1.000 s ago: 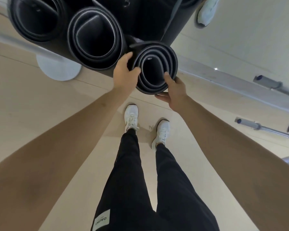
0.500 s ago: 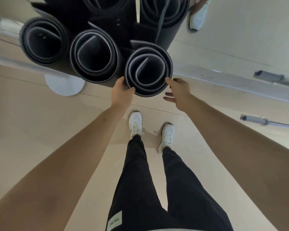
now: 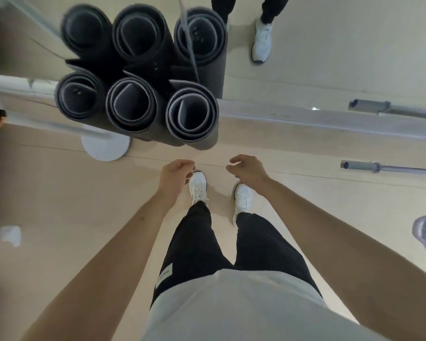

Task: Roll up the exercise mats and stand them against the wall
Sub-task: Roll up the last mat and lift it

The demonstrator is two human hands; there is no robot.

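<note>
Three rolled exercise mats (image 3: 130, 104) stand on end in a row against the mirrored wall (image 3: 330, 57), each touching the next. The left hand (image 3: 175, 174) and right hand (image 3: 249, 168) hang just short of them, fingers loosely curled, holding nothing. Nothing ties the rightmost mat (image 3: 191, 116), and its outer edge sticks out. I judge it could spring loose, or tip toward the barbell (image 3: 389, 167) lying nearby. Each roll's hollow core looks empty.

matt dark foam-like rolled mats (image 3: 191, 116), smooth pale floor (image 3: 59, 193), brushed metal barbell (image 3: 389, 167)
</note>
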